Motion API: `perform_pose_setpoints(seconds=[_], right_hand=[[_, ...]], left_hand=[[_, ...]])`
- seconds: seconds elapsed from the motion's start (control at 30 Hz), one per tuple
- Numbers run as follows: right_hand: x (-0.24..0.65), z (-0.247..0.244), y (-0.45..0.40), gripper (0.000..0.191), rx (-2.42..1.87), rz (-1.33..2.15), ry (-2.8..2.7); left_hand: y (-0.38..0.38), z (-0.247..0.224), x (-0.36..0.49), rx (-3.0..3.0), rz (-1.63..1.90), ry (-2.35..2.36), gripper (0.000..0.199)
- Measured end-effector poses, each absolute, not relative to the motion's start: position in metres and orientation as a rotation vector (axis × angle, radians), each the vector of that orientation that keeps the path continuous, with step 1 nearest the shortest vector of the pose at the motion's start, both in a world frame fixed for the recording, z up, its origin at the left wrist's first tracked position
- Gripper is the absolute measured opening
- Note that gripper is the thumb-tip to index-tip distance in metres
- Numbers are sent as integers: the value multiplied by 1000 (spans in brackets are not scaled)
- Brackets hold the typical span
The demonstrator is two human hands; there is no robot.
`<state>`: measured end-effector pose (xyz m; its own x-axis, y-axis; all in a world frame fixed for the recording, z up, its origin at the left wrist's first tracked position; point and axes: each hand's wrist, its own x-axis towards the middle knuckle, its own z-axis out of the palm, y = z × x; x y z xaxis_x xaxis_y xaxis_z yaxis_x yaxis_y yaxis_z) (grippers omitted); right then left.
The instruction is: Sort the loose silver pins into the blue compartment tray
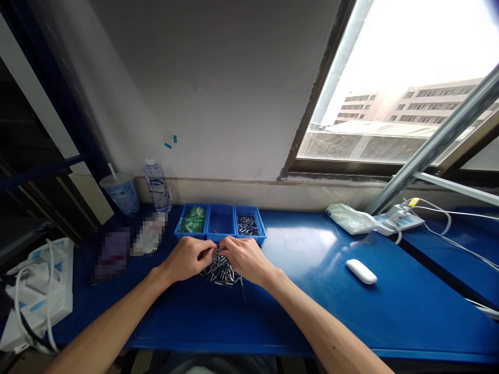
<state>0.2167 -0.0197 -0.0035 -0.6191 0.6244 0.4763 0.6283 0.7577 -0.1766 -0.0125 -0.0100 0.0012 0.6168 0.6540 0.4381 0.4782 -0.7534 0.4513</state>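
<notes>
My left hand [192, 258] and my right hand [246, 258] meet fingertip to fingertip just in front of a blue divided tray [208, 236]. Both are closed in a pinch, and a thin metal blind rivet [218, 249] shows between them, partly hidden by the fingers. Under and in front of the hands lies a loose pile of silver blind rivets [221, 271] with long pins. The tray's left compartment has green packets [194, 221]. Short metal pieces [248, 225] fill part of the right one, and the middle one shows mostly bare blue bottom.
Behind the tray's left side stand a water bottle [158, 187] and a cup with straw [120, 192]. Power strips with cables [47, 296] lie at left, another strip [401, 218] at right. A white case [362, 271] and plastic packet [349, 218] rest on the blue table [296, 306].
</notes>
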Motion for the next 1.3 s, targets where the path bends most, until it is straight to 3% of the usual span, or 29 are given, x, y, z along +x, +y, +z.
perform_pose_setpoints(seconds=[0.07,0.2,0.37,0.6,1.3], right_hand=[[218,-3,-19,11,-948,-14,-2452],[219,-2,-19,0,-926,-9,-2454],[216,-2,-20,11,-965,-30,-2445],[216,-1,-20,1,-946,-35,-2437],[215,-2,-22,9,-937,-33,-2474]], left_hand=[[-9,1,-12,2555,867,922,22],[-9,2,-11,2558,852,923,24],[-11,2,-11,2562,856,925,26],[-10,3,-11,2552,850,921,25],[-11,4,-11,2557,837,909,27]])
